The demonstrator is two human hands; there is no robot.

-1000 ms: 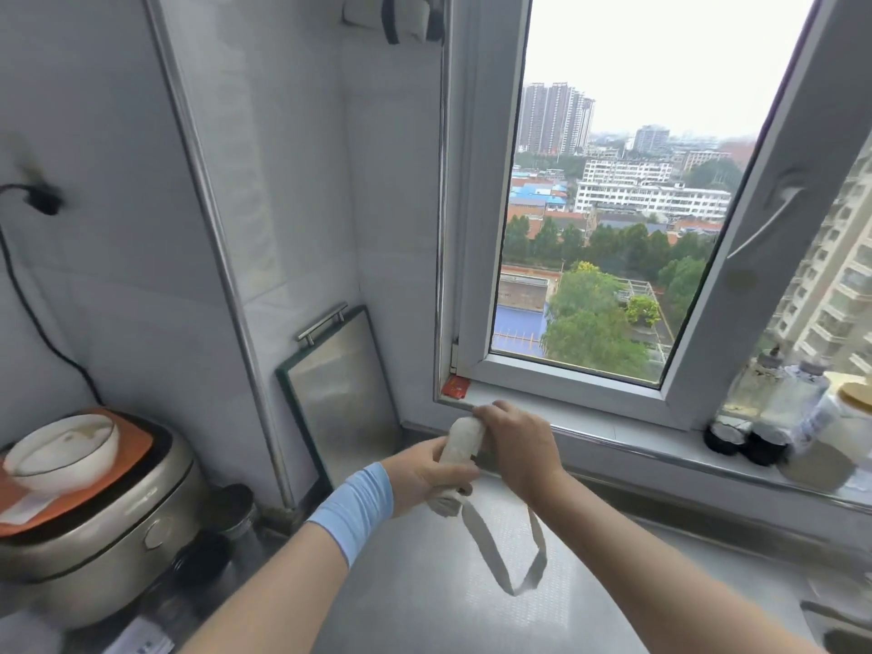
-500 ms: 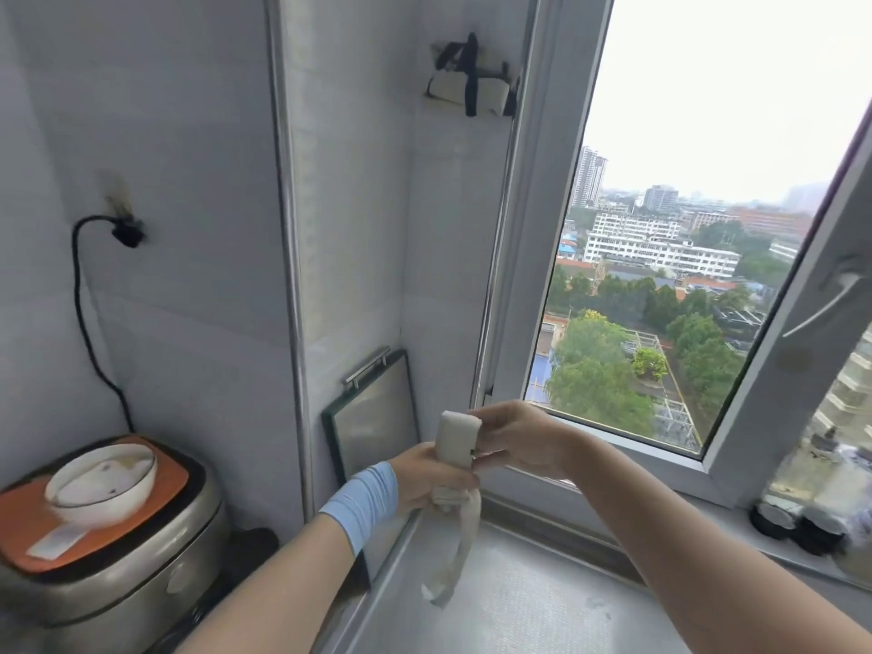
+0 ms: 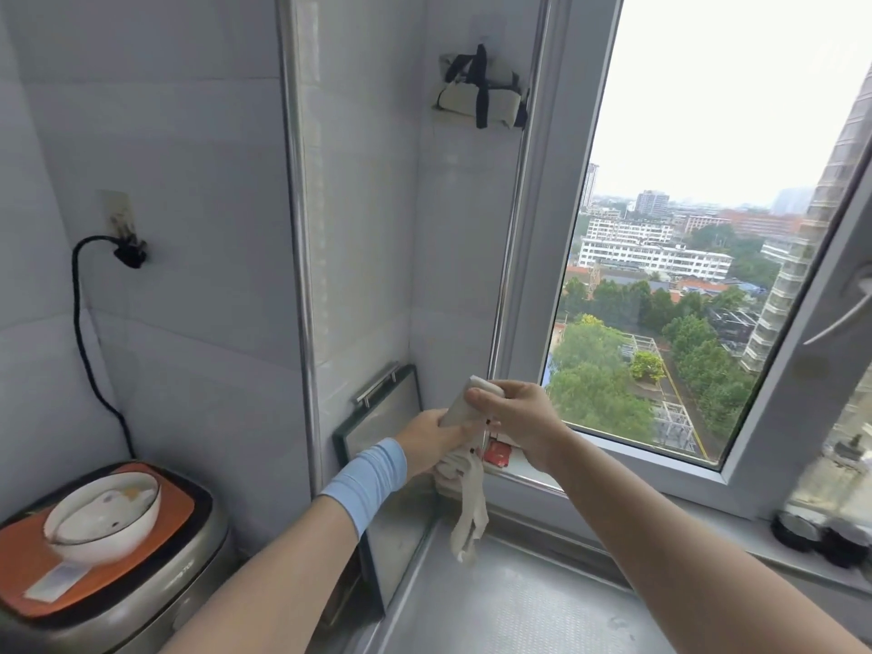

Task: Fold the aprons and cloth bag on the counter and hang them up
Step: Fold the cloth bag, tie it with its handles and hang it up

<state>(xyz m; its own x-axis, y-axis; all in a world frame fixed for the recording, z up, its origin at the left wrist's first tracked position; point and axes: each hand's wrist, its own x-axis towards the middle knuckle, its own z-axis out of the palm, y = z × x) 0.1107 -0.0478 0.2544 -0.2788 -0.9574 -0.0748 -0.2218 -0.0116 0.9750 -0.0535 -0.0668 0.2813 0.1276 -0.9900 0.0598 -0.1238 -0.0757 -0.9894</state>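
Home kitchen in a high-rise flat. Evidence: rice cooker (image 3: 141, 582) at left with a white bowl (image 3: 101, 516) on its orange lid, and a black cord (image 3: 80, 332) dropping behind it from a wall socket (image 3: 115, 212). White tiled walls (image 3: 188, 134). Stainless counter (image 3: 519, 606) under the window (image 3: 533, 228). Bar-handled board (image 3: 382, 417) leaning in the corner. Dark-capped jars (image 3: 821, 535) on the sill. Outside, rooftops and treetops lie far below.

No legible text, label, brand or number anywhere.

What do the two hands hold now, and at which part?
The rolled cloth bag: right hand pinches the top end, left hand grips the lower part.
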